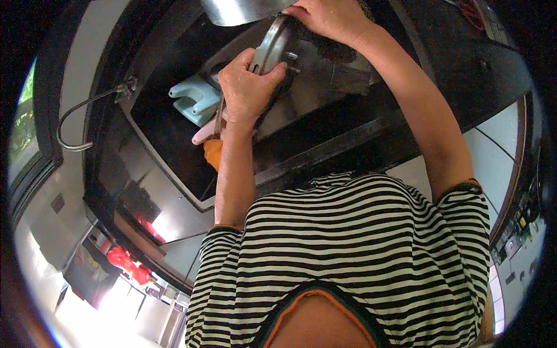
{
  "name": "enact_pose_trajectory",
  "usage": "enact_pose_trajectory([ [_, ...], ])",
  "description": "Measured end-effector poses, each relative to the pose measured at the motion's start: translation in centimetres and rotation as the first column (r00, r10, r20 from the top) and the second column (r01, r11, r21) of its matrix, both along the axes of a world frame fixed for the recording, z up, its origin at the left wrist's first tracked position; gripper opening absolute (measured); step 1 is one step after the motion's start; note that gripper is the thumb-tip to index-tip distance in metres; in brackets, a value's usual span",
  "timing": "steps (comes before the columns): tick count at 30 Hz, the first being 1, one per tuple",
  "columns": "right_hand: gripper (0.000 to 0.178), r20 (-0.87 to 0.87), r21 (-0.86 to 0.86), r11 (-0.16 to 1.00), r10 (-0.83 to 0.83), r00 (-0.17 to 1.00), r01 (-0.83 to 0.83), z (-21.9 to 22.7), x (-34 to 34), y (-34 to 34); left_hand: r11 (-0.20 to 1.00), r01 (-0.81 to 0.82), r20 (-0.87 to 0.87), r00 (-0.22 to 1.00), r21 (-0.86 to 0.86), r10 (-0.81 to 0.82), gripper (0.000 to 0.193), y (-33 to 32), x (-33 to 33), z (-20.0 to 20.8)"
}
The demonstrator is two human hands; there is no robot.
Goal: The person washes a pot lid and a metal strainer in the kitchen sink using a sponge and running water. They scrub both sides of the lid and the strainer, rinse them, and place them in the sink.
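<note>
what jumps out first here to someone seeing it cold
Two bare hands meet at the top of the view: the left hand grips a round metal lid held on edge, and the right hand rests on its top. The striped shirt fills the bottom, and a pale blue plastic piece lies in the dark sink.

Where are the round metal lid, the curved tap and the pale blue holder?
Metal lid [271,45], head view, on its rim.
Tap [75,110], head view, on its curved pipe.
Blue holder [194,100], head view, on its side.

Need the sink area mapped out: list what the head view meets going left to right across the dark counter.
Curved metal faucet → pale blue plastic holder in the sink → left hand → round metal lid held on edge → right hand.
</note>
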State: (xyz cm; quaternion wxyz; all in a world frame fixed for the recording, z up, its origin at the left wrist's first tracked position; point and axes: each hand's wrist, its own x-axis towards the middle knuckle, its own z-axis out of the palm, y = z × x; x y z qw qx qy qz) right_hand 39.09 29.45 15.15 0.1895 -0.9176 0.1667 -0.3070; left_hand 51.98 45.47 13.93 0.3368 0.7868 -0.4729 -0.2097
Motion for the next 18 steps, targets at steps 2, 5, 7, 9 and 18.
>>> enact_pose_trajectory([
  [2, 0.006, -0.009, 0.012, 0.998, 0.055, 0.998, -0.055, 0.7, 0.2, 1.5, 0.999, -0.034, -0.029, 0.999, -0.009, 0.034, 0.029, 0.0, -0.1, 0.0],
  [5, 0.008, 0.089, 0.066, 0.985, 0.151, 0.985, -0.157, 0.9, 0.5, 4.0, 0.998, -0.047, -0.052, 0.998, -0.034, 0.045, 0.030, 0.1, 0.2, -0.2],
  [7, 0.007, 0.086, 0.157, 0.986, 0.049, 0.995, -0.062, 0.7, 0.5, 2.2, 0.999, -0.043, -0.043, 0.998, -0.030, 0.041, 0.031, 0.1, 0.3, -0.2],
  [9, 0.005, 0.009, 0.030, 0.998, -0.048, 0.999, 0.048, 0.1, 0.3, 0.3, 0.999, -0.041, -0.017, 0.999, 0.012, 0.041, 0.030, 0.2, 0.1, -0.1],
  [18, 0.005, 0.043, 0.092, 0.996, 0.010, 0.999, -0.014, 0.3, -0.2, 0.9, 1.000, -0.024, -0.020, 0.999, -0.001, 0.024, 0.032, 0.5, -0.2, -0.3],
])
